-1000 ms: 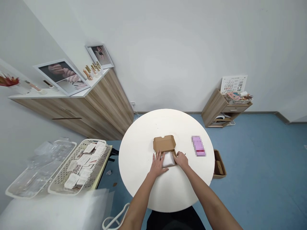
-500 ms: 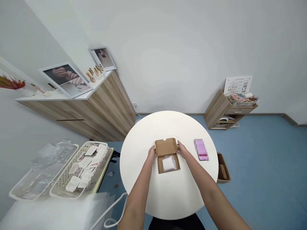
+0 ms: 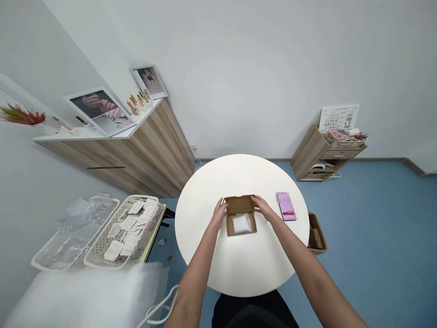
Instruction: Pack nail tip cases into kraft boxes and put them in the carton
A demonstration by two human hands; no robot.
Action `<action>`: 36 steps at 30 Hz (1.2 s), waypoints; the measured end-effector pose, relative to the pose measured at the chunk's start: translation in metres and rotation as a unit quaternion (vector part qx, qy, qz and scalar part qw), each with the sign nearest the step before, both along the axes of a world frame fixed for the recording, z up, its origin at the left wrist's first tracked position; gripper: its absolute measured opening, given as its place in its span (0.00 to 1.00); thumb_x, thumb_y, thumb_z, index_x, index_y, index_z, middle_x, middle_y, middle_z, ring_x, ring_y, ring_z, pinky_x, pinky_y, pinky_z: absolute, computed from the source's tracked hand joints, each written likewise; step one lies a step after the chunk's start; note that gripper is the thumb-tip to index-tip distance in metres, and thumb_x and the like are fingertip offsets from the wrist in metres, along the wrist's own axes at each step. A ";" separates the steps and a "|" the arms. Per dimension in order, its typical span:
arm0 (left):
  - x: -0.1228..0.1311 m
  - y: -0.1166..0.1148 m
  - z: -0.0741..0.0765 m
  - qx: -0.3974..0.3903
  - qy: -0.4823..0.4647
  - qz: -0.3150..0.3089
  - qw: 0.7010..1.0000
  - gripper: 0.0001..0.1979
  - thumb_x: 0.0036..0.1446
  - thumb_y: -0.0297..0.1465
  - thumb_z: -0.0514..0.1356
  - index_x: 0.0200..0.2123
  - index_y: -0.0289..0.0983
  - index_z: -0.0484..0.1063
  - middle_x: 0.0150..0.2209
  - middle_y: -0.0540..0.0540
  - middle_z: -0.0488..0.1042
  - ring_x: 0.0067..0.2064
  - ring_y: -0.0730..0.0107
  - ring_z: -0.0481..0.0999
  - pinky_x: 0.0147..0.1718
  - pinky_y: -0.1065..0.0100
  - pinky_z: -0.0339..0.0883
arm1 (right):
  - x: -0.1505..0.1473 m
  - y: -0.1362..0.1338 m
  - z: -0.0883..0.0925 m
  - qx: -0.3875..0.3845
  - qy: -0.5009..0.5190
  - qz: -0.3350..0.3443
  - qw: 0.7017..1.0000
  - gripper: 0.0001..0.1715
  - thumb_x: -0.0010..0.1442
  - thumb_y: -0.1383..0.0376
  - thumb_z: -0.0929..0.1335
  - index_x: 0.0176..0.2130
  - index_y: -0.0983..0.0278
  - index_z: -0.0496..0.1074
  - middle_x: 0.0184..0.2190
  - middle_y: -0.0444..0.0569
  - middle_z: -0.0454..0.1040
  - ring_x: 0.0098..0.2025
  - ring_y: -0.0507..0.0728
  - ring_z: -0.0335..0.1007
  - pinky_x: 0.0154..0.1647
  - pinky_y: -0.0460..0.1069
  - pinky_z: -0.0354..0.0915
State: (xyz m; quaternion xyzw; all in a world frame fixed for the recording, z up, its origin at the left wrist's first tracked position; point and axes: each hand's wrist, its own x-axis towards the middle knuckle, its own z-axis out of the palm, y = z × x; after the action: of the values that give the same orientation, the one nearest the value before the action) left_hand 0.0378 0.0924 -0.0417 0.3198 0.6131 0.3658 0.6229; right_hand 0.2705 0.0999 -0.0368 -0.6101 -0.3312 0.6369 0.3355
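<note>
Since the earlier frame, the lid of the cardboard box [image 3: 241, 216] had tipped further down toward its base, and both hands had shifted along it. The left hand [image 3: 218, 215] held the lid's left edge with curved fingers, and the right hand [image 3: 262, 206] held its right edge, neither hand spread wide. The open box sat near the middle of the round white surface [image 3: 201, 218], with a white packet [image 3: 242, 223] in its base. Right of the box lay a pixelated pink package [image 3: 286, 206]. Further left, off the surface, stood a white slotted basket [image 3: 143, 200] of paper cards beside a clear plastic tray [image 3: 75, 232]. Beyond the box stood a wood-veneer cabinet [image 3: 160, 155] topped with framed nail photographs [image 3: 100, 111], and, to the right, a small wooden shelf unit [image 3: 309, 152].
</note>
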 end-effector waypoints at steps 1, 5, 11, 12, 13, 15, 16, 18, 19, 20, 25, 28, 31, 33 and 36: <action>0.000 -0.007 -0.001 0.019 0.026 -0.016 0.999 0.29 0.59 0.35 0.57 0.63 0.44 0.57 0.63 0.41 0.63 0.63 0.58 0.63 0.55 0.60 0.64 | 0.001 -0.005 0.002 0.010 -0.017 0.001 1.000 0.25 0.57 0.49 0.68 0.51 0.56 0.70 0.55 0.50 0.70 0.53 0.59 0.68 0.49 0.52 0.67; 0.000 -0.032 -0.006 0.110 0.101 -0.062 0.987 0.21 0.60 0.32 0.56 0.57 0.42 0.67 0.60 0.43 0.68 0.61 0.61 0.66 0.58 0.62 0.62 | 0.002 -0.026 0.002 0.077 -0.096 0.033 0.992 0.20 0.56 0.57 0.67 0.48 0.57 0.74 0.51 0.48 0.74 0.53 0.59 0.68 0.52 0.53 0.65; 0.002 -0.065 -0.021 0.148 0.208 -0.090 0.963 0.19 0.57 0.24 0.53 0.50 0.40 0.73 0.53 0.45 0.75 0.57 0.61 0.71 0.60 0.57 0.61 | -0.005 -0.062 -0.021 0.118 -0.200 0.046 0.972 0.24 0.55 0.69 0.61 0.48 0.60 0.76 0.52 0.47 0.75 0.57 0.57 0.67 0.63 0.55 0.57; 0.002 -0.071 -0.025 0.158 0.222 -0.094 0.958 0.21 0.55 0.22 0.53 0.50 0.40 0.73 0.54 0.46 0.74 0.58 0.61 0.70 0.61 0.57 0.60 | -0.006 -0.069 -0.027 0.124 -0.205 0.046 0.970 0.26 0.54 0.71 0.61 0.49 0.61 0.75 0.53 0.47 0.74 0.58 0.57 0.66 0.64 0.55 0.56; 0.001 -0.076 -0.030 0.171 0.232 -0.099 0.952 0.22 0.54 0.21 0.53 0.51 0.40 0.73 0.56 0.46 0.73 0.59 0.61 0.69 0.62 0.56 0.59 | -0.007 -0.076 -0.032 0.130 -0.209 0.047 0.968 0.28 0.54 0.72 0.60 0.51 0.61 0.75 0.54 0.47 0.74 0.59 0.57 0.65 0.65 0.54 0.55; 0.000 -0.088 -0.040 0.201 0.245 -0.113 0.942 0.26 0.51 0.19 0.53 0.52 0.40 0.72 0.59 0.47 0.69 0.61 0.61 0.67 0.63 0.55 0.57 | -0.006 -0.091 -0.042 0.141 -0.214 0.050 0.965 0.31 0.53 0.73 0.60 0.53 0.61 0.73 0.57 0.46 0.71 0.62 0.56 0.63 0.67 0.54 0.52; -0.001 -0.093 -0.045 0.213 0.251 -0.122 0.936 0.27 0.50 0.19 0.53 0.53 0.39 0.72 0.60 0.46 0.68 0.62 0.60 0.66 0.64 0.55 0.57 | -0.006 -0.098 -0.046 0.146 -0.218 0.054 0.963 0.32 0.52 0.74 0.59 0.55 0.61 0.72 0.58 0.45 0.70 0.62 0.55 0.62 0.68 0.54 0.51; -0.002 -0.103 -0.055 0.232 0.264 -0.138 0.926 0.30 0.48 0.18 0.52 0.56 0.39 0.70 0.62 0.45 0.66 0.63 0.60 0.65 0.64 0.54 0.56 | -0.003 -0.109 -0.053 0.153 -0.228 0.065 0.959 0.35 0.52 0.75 0.59 0.56 0.61 0.71 0.59 0.44 0.69 0.63 0.55 0.61 0.68 0.54 0.51; -0.002 -0.107 -0.060 0.240 0.272 -0.145 0.920 0.31 0.48 0.18 0.52 0.57 0.39 0.69 0.63 0.45 0.64 0.64 0.60 0.63 0.65 0.54 0.56 | -0.002 -0.114 -0.056 0.156 -0.233 0.071 0.957 0.36 0.51 0.75 0.59 0.57 0.60 0.70 0.59 0.44 0.69 0.63 0.55 0.61 0.68 0.54 0.51; -0.002 -0.111 -0.064 0.249 0.280 -0.151 0.915 0.33 0.48 0.18 0.51 0.59 0.39 0.67 0.64 0.46 0.62 0.65 0.61 0.62 0.65 0.54 0.55 | -0.002 -0.118 -0.059 0.159 -0.238 0.077 0.955 0.36 0.51 0.75 0.59 0.58 0.60 0.69 0.59 0.44 0.69 0.63 0.55 0.61 0.68 0.54 0.51; -0.002 -0.130 -0.083 0.263 0.317 -0.174 0.895 0.36 0.53 0.20 0.49 0.66 0.43 0.55 0.68 0.50 0.53 0.68 0.65 0.54 0.66 0.54 0.51 | -0.006 -0.134 -0.072 0.179 -0.262 0.094 0.944 0.40 0.51 0.76 0.59 0.62 0.59 0.65 0.63 0.44 0.64 0.65 0.55 0.57 0.69 0.55 0.49; -0.001 -0.142 -0.093 0.263 0.323 -0.177 0.892 0.36 0.57 0.23 0.47 0.68 0.43 0.47 0.70 0.50 0.45 0.70 0.65 0.48 0.66 0.57 0.50 | -0.011 -0.143 -0.080 0.193 -0.275 0.100 0.937 0.40 0.54 0.75 0.58 0.64 0.59 0.61 0.66 0.43 0.59 0.67 0.55 0.54 0.69 0.55 0.49; 0.001 -0.153 -0.099 0.255 0.320 -0.180 0.895 0.35 0.61 0.26 0.45 0.70 0.46 0.39 0.72 0.52 0.36 0.70 0.64 0.47 0.62 0.59 0.59 | -0.015 -0.152 -0.088 0.193 -0.284 0.095 0.934 0.38 0.57 0.73 0.57 0.66 0.58 0.57 0.67 0.42 0.56 0.68 0.54 0.51 0.69 0.55 0.50; 0.003 -0.158 -0.100 0.247 0.320 -0.182 0.896 0.35 0.63 0.27 0.44 0.70 0.49 0.33 0.72 0.52 0.33 0.69 0.62 0.49 0.57 0.59 0.66 | -0.016 -0.157 -0.094 0.191 -0.289 0.095 0.933 0.38 0.59 0.72 0.57 0.66 0.57 0.56 0.67 0.43 0.56 0.68 0.55 0.51 0.68 0.55 0.51; 0.005 -0.163 -0.102 0.237 0.323 -0.185 0.898 0.34 0.64 0.29 0.43 0.69 0.50 0.30 0.72 0.50 0.28 0.68 0.57 0.53 0.48 0.61 0.73 | -0.015 -0.162 -0.100 0.198 -0.295 0.104 0.929 0.38 0.59 0.72 0.57 0.67 0.55 0.54 0.67 0.42 0.56 0.68 0.54 0.51 0.68 0.56 0.53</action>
State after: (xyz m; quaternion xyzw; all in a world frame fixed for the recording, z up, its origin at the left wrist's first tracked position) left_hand 0.0431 -0.0708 -0.1434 0.6659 0.6057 0.2551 0.3532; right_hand 0.2556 -0.0623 -0.1364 -0.6536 -0.5960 0.3811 0.2688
